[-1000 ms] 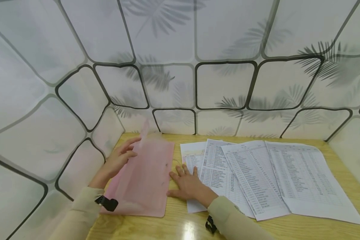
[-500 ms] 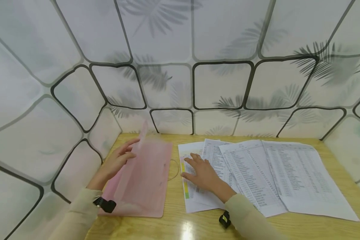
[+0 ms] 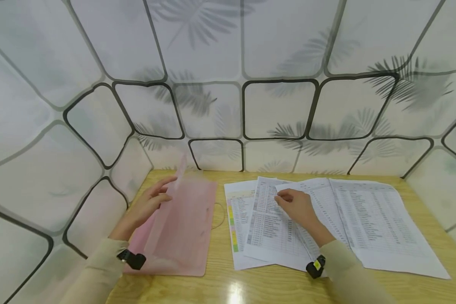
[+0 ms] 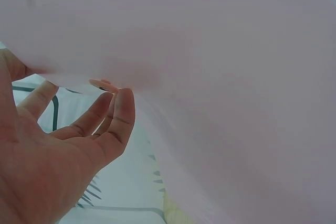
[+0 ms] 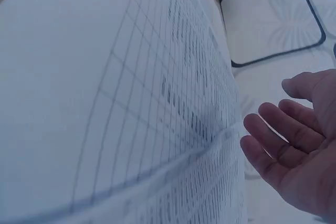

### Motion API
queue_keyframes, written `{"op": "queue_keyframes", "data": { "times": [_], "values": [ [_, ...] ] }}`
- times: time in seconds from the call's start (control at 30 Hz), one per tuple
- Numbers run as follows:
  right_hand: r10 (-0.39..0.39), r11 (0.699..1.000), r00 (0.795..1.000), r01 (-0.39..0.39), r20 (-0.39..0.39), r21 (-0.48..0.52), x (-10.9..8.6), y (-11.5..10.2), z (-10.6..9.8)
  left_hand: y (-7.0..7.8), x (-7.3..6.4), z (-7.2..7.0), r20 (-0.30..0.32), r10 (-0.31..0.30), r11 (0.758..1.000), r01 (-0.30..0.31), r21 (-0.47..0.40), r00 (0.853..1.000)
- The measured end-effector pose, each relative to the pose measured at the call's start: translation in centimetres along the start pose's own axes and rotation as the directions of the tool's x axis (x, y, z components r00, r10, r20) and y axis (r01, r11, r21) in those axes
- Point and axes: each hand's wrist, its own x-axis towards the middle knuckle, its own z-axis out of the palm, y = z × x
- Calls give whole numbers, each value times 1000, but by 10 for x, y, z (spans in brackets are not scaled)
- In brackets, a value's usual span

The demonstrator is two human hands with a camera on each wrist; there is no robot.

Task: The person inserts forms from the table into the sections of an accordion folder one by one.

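Observation:
A translucent pink document folder (image 3: 191, 236) lies on the left, its cover (image 3: 159, 228) raised on edge. My left hand (image 3: 152, 202) props that cover from its outer side with loosely bent fingers. Seen in the left wrist view, the fingertips (image 4: 125, 98) touch the cover's edge beside a small round button (image 4: 103, 85). My right hand (image 3: 298, 207) hovers over the printed sheets, nearest the second sheet (image 3: 266, 228) and third sheet (image 3: 324, 202). Nothing shows between its bent, separated fingers (image 5: 268, 135) in the right wrist view.
A sheet with coloured cells (image 3: 241, 202) lies leftmost under the second sheet; another printed sheet (image 3: 387, 228) is furthest right. A thin string loop (image 3: 224, 215) lies beside the folder on the wooden table (image 3: 216, 291). A patterned wall covering (image 3: 281, 109) closes the back and sides.
My right hand has moved from the gap beside the folder rightward across the sheets, its spread fingers drawing together. The left hand still props the cover.

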Motion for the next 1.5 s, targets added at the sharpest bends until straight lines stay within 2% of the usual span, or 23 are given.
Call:
{"op": "queue_keyframes", "data": {
  "times": [0.17, 0.33, 0.57, 0.73, 1.1, 1.17, 1.3, 1.4, 1.5],
  "values": [
    [112, 992, 993, -113, 23, 60, 0, 22, -30, 0, 0, 1, -3, 0, 1000, 0, 0, 1000],
    [221, 966, 974, -225, 42, 127, -5, 45, -59, -2, 0, 2, -13, 11, 1000, -11, 23, 1000],
    [343, 936, 939, -341, 0, 82, -15, 82, -91, -3, 0, 5, -49, 13, 1000, -12, 18, 999],
    [355, 934, 933, -352, -49, 66, -25, 101, -114, -3, 1, 8, -68, 18, 1000, -17, 6, 998],
    [389, 921, 916, -386, -95, 53, -46, 133, -157, -1, -1, 10, -94, 45, 999, -42, 32, 995],
    [406, 914, 908, -404, -104, 39, -49, 137, -164, -1, -1, 10, -99, 44, 998, -40, 38, 994],
    [468, 882, 877, -471, -108, -8, -55, 147, -180, -1, -1, 11, -102, 43, 998, -40, 38, 994],
    [501, 863, 859, -505, -102, -8, -59, 157, -192, -1, -1, 10, -102, 48, 999, -45, 30, 994],
    [509, 858, 854, -513, -106, -17, -64, 168, -203, -1, -1, 10, -100, 46, 999, -44, 19, 994]
  ]
}}
